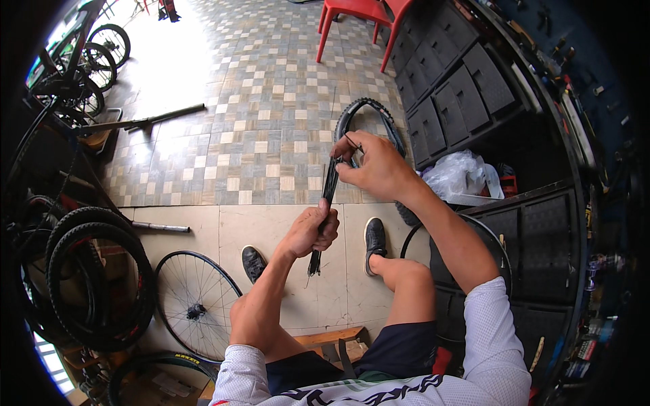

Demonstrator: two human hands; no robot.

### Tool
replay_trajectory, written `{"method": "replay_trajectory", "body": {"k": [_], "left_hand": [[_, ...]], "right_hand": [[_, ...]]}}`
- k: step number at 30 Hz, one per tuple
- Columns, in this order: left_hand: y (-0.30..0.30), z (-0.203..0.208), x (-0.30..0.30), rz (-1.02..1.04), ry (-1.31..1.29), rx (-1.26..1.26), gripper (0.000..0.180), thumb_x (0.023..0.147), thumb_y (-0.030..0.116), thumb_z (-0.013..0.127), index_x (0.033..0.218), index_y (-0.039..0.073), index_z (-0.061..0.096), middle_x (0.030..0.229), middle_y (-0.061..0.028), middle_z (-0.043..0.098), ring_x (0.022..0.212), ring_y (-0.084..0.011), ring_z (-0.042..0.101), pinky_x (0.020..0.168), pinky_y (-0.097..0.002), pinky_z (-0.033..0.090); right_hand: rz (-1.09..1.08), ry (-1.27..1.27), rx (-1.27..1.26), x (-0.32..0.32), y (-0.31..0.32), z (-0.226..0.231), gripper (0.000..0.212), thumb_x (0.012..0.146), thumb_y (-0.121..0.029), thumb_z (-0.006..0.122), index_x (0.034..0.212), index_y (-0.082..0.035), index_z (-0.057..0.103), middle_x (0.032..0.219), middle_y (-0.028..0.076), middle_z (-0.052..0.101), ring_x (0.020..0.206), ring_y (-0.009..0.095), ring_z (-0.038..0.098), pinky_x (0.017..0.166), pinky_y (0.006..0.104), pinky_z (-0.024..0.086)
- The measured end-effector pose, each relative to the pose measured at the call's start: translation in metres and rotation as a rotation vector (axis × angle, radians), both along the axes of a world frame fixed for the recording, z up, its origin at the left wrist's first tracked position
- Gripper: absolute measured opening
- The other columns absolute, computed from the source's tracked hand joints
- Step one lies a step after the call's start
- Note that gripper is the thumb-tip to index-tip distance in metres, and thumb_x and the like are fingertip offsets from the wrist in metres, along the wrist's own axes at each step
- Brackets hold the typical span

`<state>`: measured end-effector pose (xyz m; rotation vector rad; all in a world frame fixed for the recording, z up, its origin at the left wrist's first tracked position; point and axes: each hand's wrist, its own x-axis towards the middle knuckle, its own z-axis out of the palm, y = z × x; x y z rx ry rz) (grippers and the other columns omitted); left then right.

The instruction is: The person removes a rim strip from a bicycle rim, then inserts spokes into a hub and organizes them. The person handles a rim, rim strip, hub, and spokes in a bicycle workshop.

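A bundle of thin black bicycle spokes (330,183) stands nearly upright in front of me, its top leaning slightly right. My left hand (313,231) is closed in a fist around the lower part, and the spoke ends stick out below it. At the upper end, my right hand (376,162) is closed, with thumb and fingertips pinching at the tops of the spokes. A thin dark piece shows between those fingers; whether it is a single spoke is hard to make out.
A spoked wheel (196,310) leans at my left, by stacked black tires (101,277). Beyond my right hand lies another tire (365,103). Black drawers (467,95) and a plastic bag (460,174) line the right side. A red chair (359,9) stands far off.
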<state>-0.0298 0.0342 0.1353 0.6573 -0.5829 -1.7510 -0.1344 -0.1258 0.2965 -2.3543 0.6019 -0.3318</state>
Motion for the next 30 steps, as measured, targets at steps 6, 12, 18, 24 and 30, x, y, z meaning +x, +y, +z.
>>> {"method": "replay_trajectory", "body": {"k": [6,12,18,24,30], "left_hand": [[0.001,0.000,-0.001,0.036,-0.019,0.001,0.073,0.099,0.073,0.030,0.070,0.007,0.044,0.056,0.0021,0.030,0.045,-0.0088,0.026,0.041,-0.0262,0.019],[0.002,0.004,0.000,0.039,-0.034,0.016,0.074,0.098,0.074,0.030,0.069,0.007,0.044,0.056,0.0016,0.029,0.045,-0.0092,0.026,0.040,-0.0264,0.018],[0.000,0.006,0.000,0.041,-0.075,-0.003,0.070,0.100,0.072,0.030,0.076,0.008,0.046,0.057,0.0029,0.029,0.046,-0.0084,0.025,0.042,-0.0252,0.019],[0.002,0.008,0.003,0.053,-0.125,0.029,0.062,0.104,0.065,0.031,0.082,0.009,0.048,0.057,0.0040,0.029,0.048,-0.0074,0.025,0.043,-0.0250,0.020],[0.003,0.000,0.001,0.075,-0.173,-0.001,0.058,0.107,0.059,0.032,0.079,0.010,0.045,0.060,0.0040,0.032,0.048,-0.0074,0.026,0.043,-0.0254,0.021]], "right_hand": [[0.024,-0.049,0.056,0.001,-0.004,-0.007,0.023,0.081,-0.010,0.073,0.102,-0.002,0.071,0.088,0.003,0.068,0.079,0.010,0.062,0.066,0.0268,0.047],[0.049,-0.049,-0.172,0.000,-0.003,-0.006,0.018,0.082,-0.009,0.073,0.098,-0.001,0.071,0.089,0.010,0.069,0.081,0.022,0.068,0.073,0.0344,0.053],[-0.018,-0.050,-0.358,0.000,0.002,-0.011,0.014,0.083,-0.011,0.073,0.095,-0.003,0.071,0.089,0.009,0.069,0.080,0.031,0.070,0.072,0.0386,0.055],[-0.062,-0.083,-0.531,-0.003,0.000,-0.009,0.012,0.087,-0.013,0.071,0.096,-0.004,0.071,0.090,0.007,0.069,0.077,0.030,0.071,0.070,0.0394,0.056],[-0.183,-0.325,-0.150,0.001,-0.035,0.001,0.017,0.090,-0.020,0.073,0.101,-0.006,0.072,0.097,0.009,0.072,0.082,0.023,0.071,0.076,0.0358,0.056]]}}
